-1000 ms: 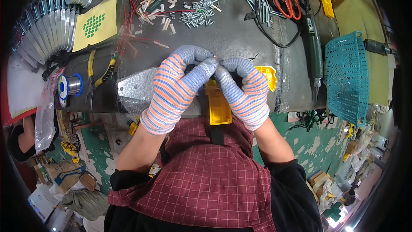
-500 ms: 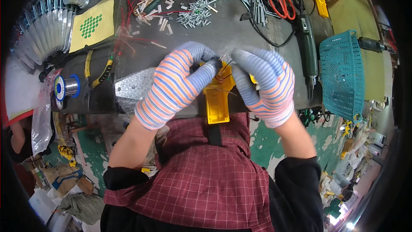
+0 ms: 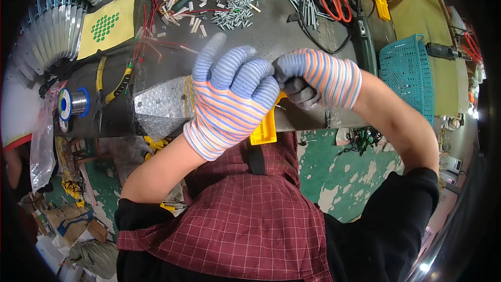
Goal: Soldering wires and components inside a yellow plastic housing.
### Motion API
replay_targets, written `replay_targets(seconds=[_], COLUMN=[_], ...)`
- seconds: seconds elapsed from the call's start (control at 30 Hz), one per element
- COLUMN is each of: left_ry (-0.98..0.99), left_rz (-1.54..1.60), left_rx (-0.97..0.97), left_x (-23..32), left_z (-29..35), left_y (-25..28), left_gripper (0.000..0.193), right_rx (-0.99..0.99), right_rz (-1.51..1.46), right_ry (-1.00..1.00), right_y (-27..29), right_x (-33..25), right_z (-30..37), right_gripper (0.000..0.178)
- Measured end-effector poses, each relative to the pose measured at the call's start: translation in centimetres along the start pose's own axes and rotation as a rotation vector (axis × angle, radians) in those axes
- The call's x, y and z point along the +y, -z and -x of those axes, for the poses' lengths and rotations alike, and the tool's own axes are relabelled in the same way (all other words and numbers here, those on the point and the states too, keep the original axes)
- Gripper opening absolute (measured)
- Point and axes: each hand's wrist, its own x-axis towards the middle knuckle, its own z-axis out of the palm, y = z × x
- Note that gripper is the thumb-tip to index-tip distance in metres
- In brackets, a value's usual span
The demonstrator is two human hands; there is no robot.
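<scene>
My left hand (image 3: 232,99), in a striped knit glove, lies over a yellow plastic housing (image 3: 265,129), hiding most of it. Its index finger stretches up and away while the other fingers bend; thumb and palm side are hidden. My right hand (image 3: 318,78), gloved alike, is curled closed with its knuckles against the left fingers. What it pinches is out of sight between the hands. A short wire end shows just below the right fingers. The housing's lower end juts past the table's front edge, above my checked apron (image 3: 245,209).
Screws (image 3: 235,15), white sleeves and red wires lie at the back. Left are a solder spool (image 3: 73,103), yellow-handled pliers (image 3: 120,84) and a metal plate (image 3: 162,99). Right are red-handled scissors (image 3: 335,5), a dark green power screwdriver (image 3: 365,47) and a teal basket (image 3: 407,78).
My left hand has moved right over the housing, its index finger lifting. My right hand has turned and curled into a fist, its forearm swinging outward. The wires and upper housing are now covered.
</scene>
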Motion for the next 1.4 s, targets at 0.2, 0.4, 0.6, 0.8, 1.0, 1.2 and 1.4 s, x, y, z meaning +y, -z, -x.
replay_targets(seconds=[0.2, 0.4, 0.6, 0.8, 1.0, 1.2, 1.4], left_ry=[0.469, 0.498, 0.075, 0.374, 0.560, 0.051, 0.399], left_rz=[0.598, 0.650, 0.138, 0.388, 0.702, 0.049, 0.420], left_rx=[-0.229, -0.182, -0.130, -0.151, -0.217, -0.084, -0.184], left_x=[-1.0, -1.2, -0.8, -0.5, -1.0, -0.6, -0.8], left_z=[0.3, 0.5, -0.4, 0.0, 0.2, -0.3, 0.1], left_y=[-0.4, -0.5, 0.0, -0.3, -0.3, -0.2, -0.5], left_gripper=[0.015, 0.014, 0.015, 0.012, 0.015, 0.027, 0.013], right_rx=[0.146, 0.339, 0.368, 0.258, 0.422, 0.548, 0.447], right_rz=[-0.113, 0.737, 0.298, 0.126, 0.544, 0.153, -0.212], right_ry=[-0.315, 0.070, -0.155, -0.052, -0.090, 0.156, -0.352], right_y=[0.6, -0.9, -2.4, -1.3, -2.0, -3.8, -1.6], right_x=[-1.8, -1.2, -1.1, -0.2, -1.2, -0.2, -2.2], right_z=[0.6, 0.3, 0.2, 1.2, 0.8, -0.3, 0.4], right_gripper=[0.018, 0.021, 0.016, 0.025, 0.026, 0.011, 0.014])
